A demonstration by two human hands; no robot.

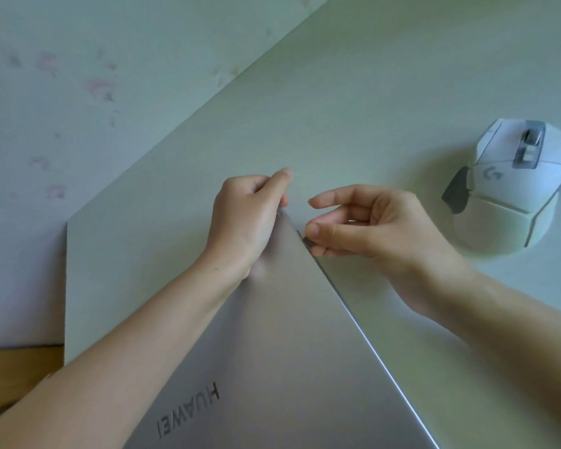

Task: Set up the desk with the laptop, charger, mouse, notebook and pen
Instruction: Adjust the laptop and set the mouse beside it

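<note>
Occupying the desk [386, 76] from 6 o'clock up to centre, the closed laptop [272, 351] is placed but unopened; the mouse [512, 186] sits well apart at 3 o'clock, apparently set down already. Left hand [246, 222] curls over the laptop's far corner, gripping it; right hand [379, 225] pinches narrowly at the lid edge just beside it, probably starting to lift it. Charger, notebook and pen: none in view, presumably outstanding.

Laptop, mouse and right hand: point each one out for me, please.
laptop [272, 367], head view, on the bare silver lid above the logo.
mouse [512, 186], head view, on its white back beside the logo.
right hand [389, 225], head view, on the back of the hand.
</note>
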